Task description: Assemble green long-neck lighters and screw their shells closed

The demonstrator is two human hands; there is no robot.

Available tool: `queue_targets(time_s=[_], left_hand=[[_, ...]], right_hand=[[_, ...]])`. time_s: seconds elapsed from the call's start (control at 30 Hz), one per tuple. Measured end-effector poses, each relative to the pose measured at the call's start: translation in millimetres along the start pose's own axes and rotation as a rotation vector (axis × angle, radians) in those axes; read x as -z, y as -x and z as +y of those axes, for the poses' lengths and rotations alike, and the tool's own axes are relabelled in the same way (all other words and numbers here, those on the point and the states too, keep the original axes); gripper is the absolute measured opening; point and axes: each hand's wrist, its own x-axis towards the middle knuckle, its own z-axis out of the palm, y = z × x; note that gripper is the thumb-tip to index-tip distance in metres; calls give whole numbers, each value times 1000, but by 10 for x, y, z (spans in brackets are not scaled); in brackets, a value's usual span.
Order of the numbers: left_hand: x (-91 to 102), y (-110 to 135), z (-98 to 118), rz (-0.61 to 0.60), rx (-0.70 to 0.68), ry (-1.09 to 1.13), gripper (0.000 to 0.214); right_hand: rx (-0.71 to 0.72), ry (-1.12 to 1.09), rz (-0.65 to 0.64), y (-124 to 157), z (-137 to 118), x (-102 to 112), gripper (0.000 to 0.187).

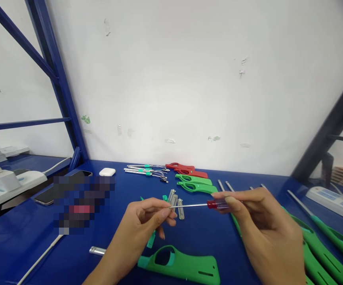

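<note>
My right hand [259,221] grips a small screwdriver [202,204] by its red handle, its thin metal shaft pointing left. The shaft's tip meets the fingertips of my left hand [147,219], which is pinched shut on something tiny I cannot make out; a teal piece [151,239] hangs below those fingers. Just below both hands a green plastic lighter handle shell [183,266] lies on the blue table [25,245]. Small clear plastic parts [176,200] lie just behind the shaft.
Red shells [187,170] and green shells [193,184] lie further back, beside metal tube assemblies [146,171]. Long green lighters [322,249] lie at the right. A white earbud case [107,171], a phone [45,196], a white cable [40,257] and power strips [8,186] sit left.
</note>
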Motion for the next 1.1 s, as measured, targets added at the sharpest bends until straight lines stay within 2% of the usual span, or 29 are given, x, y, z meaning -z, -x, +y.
queue_targets(time_s=[0.17, 0.3, 0.4, 0.5, 0.6, 0.83, 1.1], left_hand=[[-50, 85, 33, -19, -100, -230, 26], [-129, 150, -17, -22, -134, -282, 21], [-186, 165, -101, -17, -142, -319, 17], [-237, 167, -218, -18, -168, -349, 11], [-304, 185, -348, -65, -229, -424, 23], [-495, 230, -619, -229, -460, -558, 29], [-567, 195, -752, -264, -476, -677, 26]], right_hand=[[-16, 47, -30, 2, -48, 85, 11], [-3, 110, -15, 20, -123, 154, 14], [59, 163, -33, 24, -179, 207, 17], [128, 215, -97, 19, -228, 273, 12], [184, 265, -182, 15, -268, 354, 8], [274, 300, -347, 19, -320, 504, 18], [247, 352, -474, 10, -263, 509, 26]])
